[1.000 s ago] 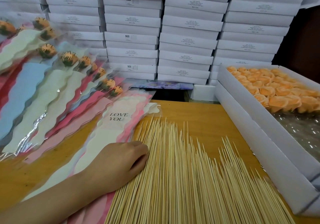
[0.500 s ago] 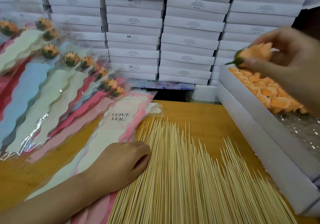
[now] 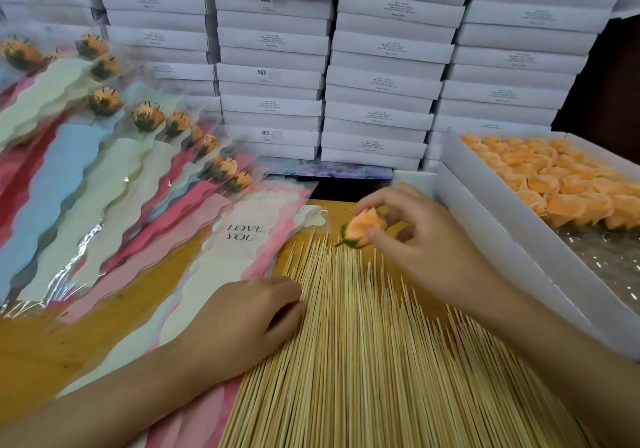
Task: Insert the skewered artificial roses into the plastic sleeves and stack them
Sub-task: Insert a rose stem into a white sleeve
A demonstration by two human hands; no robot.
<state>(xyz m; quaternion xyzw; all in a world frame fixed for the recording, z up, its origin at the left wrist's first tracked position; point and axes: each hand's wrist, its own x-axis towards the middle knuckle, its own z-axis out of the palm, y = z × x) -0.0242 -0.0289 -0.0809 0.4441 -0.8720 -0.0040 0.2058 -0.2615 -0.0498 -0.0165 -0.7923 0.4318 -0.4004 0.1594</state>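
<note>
Lowered from the box (image 3: 502,239) to just above the skewers (image 3: 363,343), an orange rose (image 3: 365,227) is being pinched by the right hand (image 3: 422,239); the left hand (image 3: 249,316) is being rested on them (grip curled, contents untellable).

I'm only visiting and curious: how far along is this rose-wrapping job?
Done: a fanned stack of orange roses in clear plastic sleeves lies on the left. In hand: the right hand pinches one loose orange artificial rose above the thin bamboo skewers; the left hand rests at their edge. To do: the white cardboard box holds many more roses, and empty LOVE YOU sleeves wait.
</note>
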